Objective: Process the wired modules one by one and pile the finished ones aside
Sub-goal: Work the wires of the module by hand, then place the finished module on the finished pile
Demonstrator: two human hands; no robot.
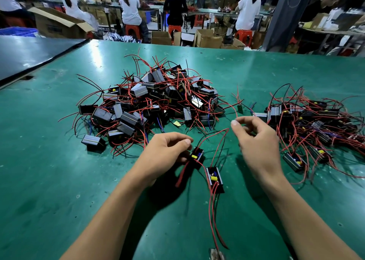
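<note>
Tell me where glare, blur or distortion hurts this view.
Head view: glare streaks the far table; wide-angle bends its edges; left hand and module sharp, red wire below it blurred; background people soft.

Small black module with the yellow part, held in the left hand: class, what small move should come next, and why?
Probably the right hand takes its red and black wires: the left hand grips the small black module, and those wires arch toward the right fingers.

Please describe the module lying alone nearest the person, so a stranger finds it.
On the green table, find the left hand before the big heap. Just nearer the person, one black module lies untouched, yellow part up; that hand holds its neighbour.
</note>
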